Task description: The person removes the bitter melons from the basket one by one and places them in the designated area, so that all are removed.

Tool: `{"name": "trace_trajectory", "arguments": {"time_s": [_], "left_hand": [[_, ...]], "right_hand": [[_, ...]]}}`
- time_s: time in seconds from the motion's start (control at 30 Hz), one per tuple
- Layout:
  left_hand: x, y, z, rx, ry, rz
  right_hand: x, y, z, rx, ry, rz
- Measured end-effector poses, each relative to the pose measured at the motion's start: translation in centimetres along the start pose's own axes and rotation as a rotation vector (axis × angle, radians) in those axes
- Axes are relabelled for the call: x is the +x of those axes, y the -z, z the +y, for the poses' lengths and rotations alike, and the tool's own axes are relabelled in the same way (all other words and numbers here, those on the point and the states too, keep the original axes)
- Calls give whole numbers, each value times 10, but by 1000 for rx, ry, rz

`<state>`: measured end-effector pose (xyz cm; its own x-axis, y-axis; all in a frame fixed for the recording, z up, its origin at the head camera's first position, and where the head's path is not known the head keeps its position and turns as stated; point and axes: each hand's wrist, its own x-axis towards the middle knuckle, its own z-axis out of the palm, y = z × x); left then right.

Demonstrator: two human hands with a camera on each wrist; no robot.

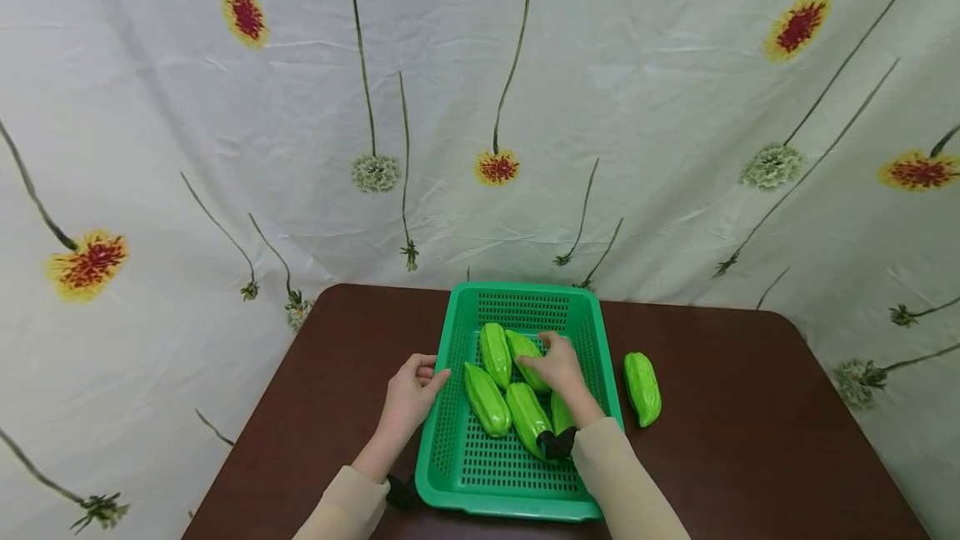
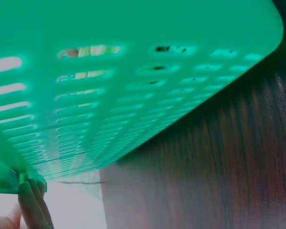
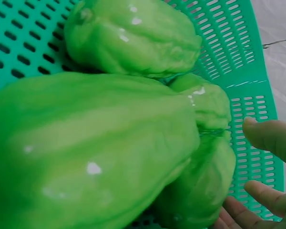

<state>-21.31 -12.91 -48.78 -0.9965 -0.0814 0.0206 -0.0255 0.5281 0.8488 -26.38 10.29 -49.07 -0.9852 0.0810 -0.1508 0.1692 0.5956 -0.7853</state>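
A green plastic basket (image 1: 517, 509) stands on the table with several shiny, ridged green fruits, papaya-like in shape, lying in it. My left hand (image 1: 411, 394) grips the basket's left rim, thumb on top and fingers outside; in the left wrist view its fingers (image 2: 34, 202) meet the rim beside the slotted wall. Inside the basket, my right hand (image 1: 561, 367) is over the upper right fruit (image 1: 522, 346), thumb and fingers spread. The right wrist view has its fingertips beside a green fruit (image 3: 200, 183); whether they touch it I cannot tell. My right forearm partly hides another fruit (image 1: 559, 415).
One more green fruit (image 1: 642, 390) lies on the dark brown table (image 1: 735, 423), right of the basket. A white cloth (image 1: 450, 107) printed with flowers hangs behind the table's far edge. A black strap (image 1: 558, 443) is on my right wrist.
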Motion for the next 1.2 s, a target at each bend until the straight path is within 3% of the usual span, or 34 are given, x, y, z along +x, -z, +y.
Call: {"name": "trace_trajectory", "arguments": {"time_s": [0.3,0.5,0.9,1.2], "left_hand": [[0,0,0,-4,3,3],[1,0,1,-6,0,3],[-1,0,2,-1,5,8],[1,1,3,6,-12,23]], "right_hand": [[2,-5,5,-77,25,-4],[4,-8,7,-109,-6,-11],[3,-8,5,-113,-21,3],[2,4,-9,-44,-18,2]]}}
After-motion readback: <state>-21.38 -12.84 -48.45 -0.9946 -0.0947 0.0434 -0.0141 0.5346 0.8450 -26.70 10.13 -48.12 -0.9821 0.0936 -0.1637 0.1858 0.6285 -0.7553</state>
